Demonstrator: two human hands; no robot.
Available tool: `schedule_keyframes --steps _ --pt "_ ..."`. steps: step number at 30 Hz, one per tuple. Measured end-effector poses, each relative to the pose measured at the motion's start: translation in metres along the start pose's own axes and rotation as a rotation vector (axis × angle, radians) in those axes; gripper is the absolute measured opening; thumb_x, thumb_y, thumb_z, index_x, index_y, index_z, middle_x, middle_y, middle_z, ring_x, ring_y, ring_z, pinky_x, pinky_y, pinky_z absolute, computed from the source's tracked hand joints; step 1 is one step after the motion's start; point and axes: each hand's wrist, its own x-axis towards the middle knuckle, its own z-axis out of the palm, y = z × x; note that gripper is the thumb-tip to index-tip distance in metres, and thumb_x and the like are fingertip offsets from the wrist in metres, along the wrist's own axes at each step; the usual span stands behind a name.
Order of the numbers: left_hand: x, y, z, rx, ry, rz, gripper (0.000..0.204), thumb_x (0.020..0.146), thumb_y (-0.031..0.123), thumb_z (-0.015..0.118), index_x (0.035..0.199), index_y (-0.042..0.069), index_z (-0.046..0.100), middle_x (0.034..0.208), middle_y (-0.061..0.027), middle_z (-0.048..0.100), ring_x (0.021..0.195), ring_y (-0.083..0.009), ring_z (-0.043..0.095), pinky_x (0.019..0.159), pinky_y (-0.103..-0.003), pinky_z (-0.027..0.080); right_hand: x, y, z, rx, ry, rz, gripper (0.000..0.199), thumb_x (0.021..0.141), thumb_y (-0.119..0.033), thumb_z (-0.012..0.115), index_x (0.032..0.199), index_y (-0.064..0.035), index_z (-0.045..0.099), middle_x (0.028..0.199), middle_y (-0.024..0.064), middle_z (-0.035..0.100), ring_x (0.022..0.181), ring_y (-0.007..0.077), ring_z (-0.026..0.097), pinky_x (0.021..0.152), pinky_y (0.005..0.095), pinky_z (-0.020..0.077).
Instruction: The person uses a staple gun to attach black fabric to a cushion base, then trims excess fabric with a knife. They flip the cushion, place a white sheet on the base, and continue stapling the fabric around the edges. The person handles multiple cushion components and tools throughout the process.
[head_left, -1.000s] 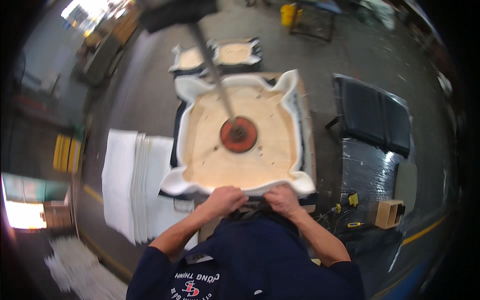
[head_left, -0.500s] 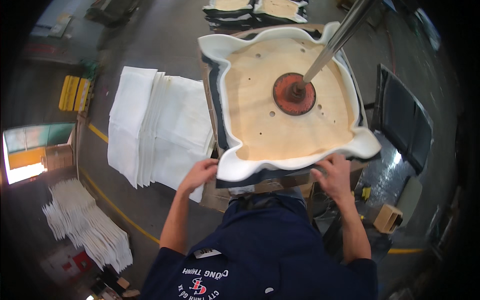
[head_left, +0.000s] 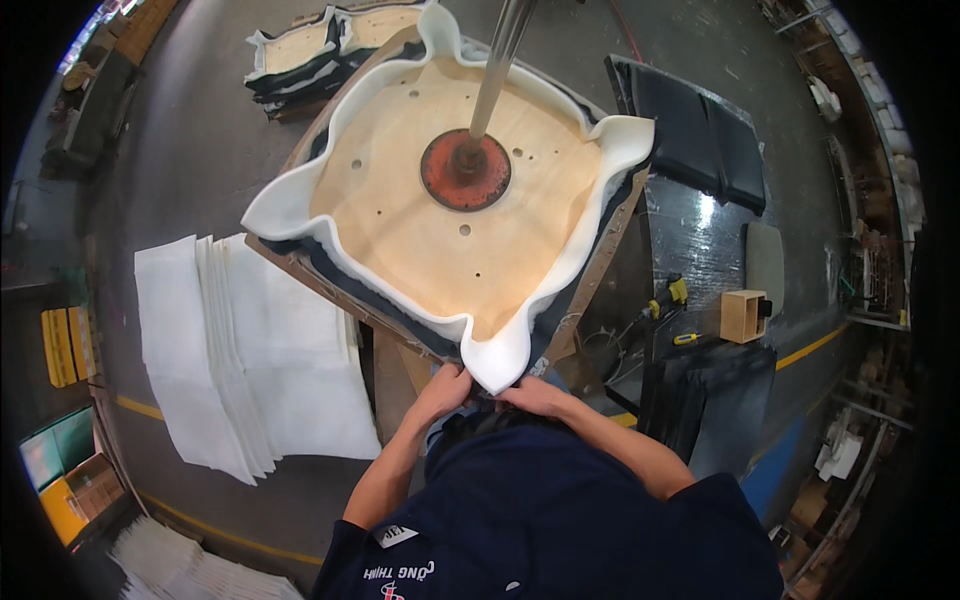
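Observation:
A pale plywood seat board (head_left: 400, 215) lies with white foam padding (head_left: 495, 360) curling up round its edges and peaking at the corners. Dark fabric (head_left: 335, 265) shows beneath the foam. One corner points toward me. My left hand (head_left: 445, 388) is closed at the left of that corner, and my right hand (head_left: 535, 396) at its right, both at the fabric edge. The foam tip and the hands' own backs partly hide the fingers. A red round disc (head_left: 492, 185) on a metal rod (head_left: 503, 70) presses on the middle of the board.
White foam sheets (head_left: 290, 360) are stacked at the left. Similar padded boards (head_left: 300, 50) stand at the back. To the right, a plastic-covered table bears black cushions (head_left: 695, 125), a yellow-black tool (head_left: 672, 295), a screwdriver (head_left: 686, 339) and a wooden box (head_left: 740, 315).
The padded board has turned so that a corner faces me instead of a side. My hands have come together from far apart to that corner. The view has shifted to the right.

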Motion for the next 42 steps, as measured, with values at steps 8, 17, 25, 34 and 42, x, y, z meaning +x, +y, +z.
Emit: schedule_keyframes --steps 8,17,25,34,42 --pt "0.031 -0.025 0.035 0.453 0.217 0.292 0.058 0.102 0.039 0.040 0.079 -0.005 0.069 0.069 -0.0233 0.067 0.069 -0.0383 0.067 0.072 -0.045 0.054 0.005 0.054 -0.021 0.421 -0.018 0.130 0.036 0.103 -0.038 0.054 0.113 -0.0042 0.064 0.101 0.0048 0.066 0.086 0.0156 0.063 0.079 0.0297 0.0505" --pt "0.024 -0.051 0.043 0.310 0.340 0.474 0.050 0.099 0.034 0.043 0.085 -0.007 0.068 0.080 -0.0281 0.067 0.076 -0.0447 0.066 0.069 -0.050 0.050 -0.020 0.043 -0.008 0.477 -0.051 0.034 0.048 0.103 -0.040 0.058 0.128 0.0013 0.054 0.125 0.0105 0.064 0.096 0.0190 0.067 0.076 0.0338 0.0535" --pt "0.037 -0.078 0.032 0.451 0.448 0.737 0.035 0.095 0.023 0.046 0.087 -0.004 0.066 0.078 -0.0271 0.065 0.077 -0.0437 0.065 0.068 -0.051 0.051 -0.019 0.046 0.006 0.775 -0.131 0.154 0.031 0.098 -0.025 0.053 0.123 -0.0072 0.058 0.115 0.0066 0.067 0.088 0.0181 0.065 0.071 0.0325 0.0528" --pt "0.059 -0.105 0.005 1.041 0.506 0.986 0.020 0.088 0.011 0.052 0.087 -0.002 0.067 0.080 -0.0272 0.064 0.078 -0.0429 0.063 0.069 -0.052 0.052 0.023 0.068 0.035 0.839 0.128 0.118 0.039 0.103 -0.047 0.052 0.104 -0.0085 0.058 0.089 0.0048 0.062 0.069 0.0184 0.057 0.059 0.0351 0.0462" --pt "0.000 -0.070 0.025 0.563 0.396 0.704 0.022 0.094 0.013 0.047 0.101 -0.001 0.063 0.072 -0.0246 0.062 0.067 -0.0412 0.063 0.060 -0.050 0.047 -0.006 0.055 0.063 0.332 0.531 -0.278 0.041 0.101 -0.033 0.058 0.073 -0.0032 0.060 0.058 0.0036 0.056 0.045 0.0102 0.050 0.039 0.0265 0.0340"
